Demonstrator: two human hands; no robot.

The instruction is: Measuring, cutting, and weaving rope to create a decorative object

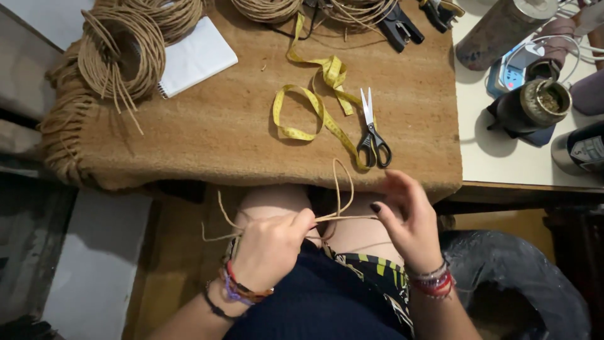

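In the head view, your left hand (269,247) sits over your lap, fingers curled shut and pinching a strand of tan cord (340,217). Your right hand (409,220) is just beside it, thumb and forefinger closed on the same cord, the other fingers loosely spread. Between the two hands the cord runs taut and nearly level. A loop of it rises from there up against the table's front edge, and loose ends stick out to the left of your left hand.

Above your hands, a brown mat (207,132) covers the table. Scissors (372,135) lie on it, closed, with their black handles toward you. A yellow tape measure (314,104) curls just beside them, touching the handles. Coils of cord (123,56) rest at the mat's left corner, partly on a white notebook (198,56). More coils and black pliers (399,28) lie along the far edge. To the right, off the mat, stands a dark round jar (531,104).
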